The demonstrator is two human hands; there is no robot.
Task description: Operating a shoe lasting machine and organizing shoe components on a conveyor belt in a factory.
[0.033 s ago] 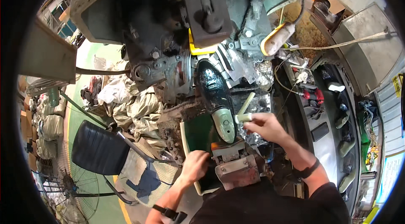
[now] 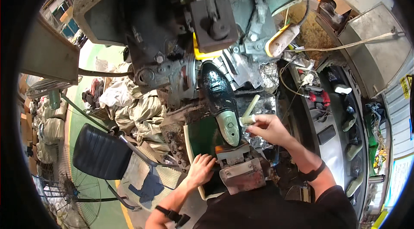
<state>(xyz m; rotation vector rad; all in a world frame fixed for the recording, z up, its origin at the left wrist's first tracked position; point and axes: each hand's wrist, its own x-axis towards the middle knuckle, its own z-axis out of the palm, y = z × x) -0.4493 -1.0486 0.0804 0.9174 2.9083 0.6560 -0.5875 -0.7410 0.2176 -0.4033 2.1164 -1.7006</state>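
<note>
A shoe last (image 2: 227, 126) in pale green carries a shiny black shoe upper (image 2: 214, 83), held in the middle of the machine with its toe pointing away from me. Beside the heel end, my right hand (image 2: 271, 129) pinches a short pale, cylinder-shaped piece (image 2: 247, 120). A pale stick (image 2: 251, 105) slants up just beyond it; I cannot tell whether the two are joined. Left of the machine's front block, my left hand (image 2: 201, 170) lies at the lower part of a green-lined tray (image 2: 186, 139), fingers stretched out and holding nothing.
A metal clamp block (image 2: 243, 176) sits close in front of me. Overhead hangs the machine's dark head (image 2: 214, 24). On the right, a rack (image 2: 351, 136) bears several lasts beside a red tool (image 2: 319, 98) and a phone (image 2: 326, 134). A black chair (image 2: 102, 149) stands left.
My left hand's fingers have gone from curled to stretched out. My right hand keeps its pinch on the pale piece, almost unmoved. The shoe stays in place.
</note>
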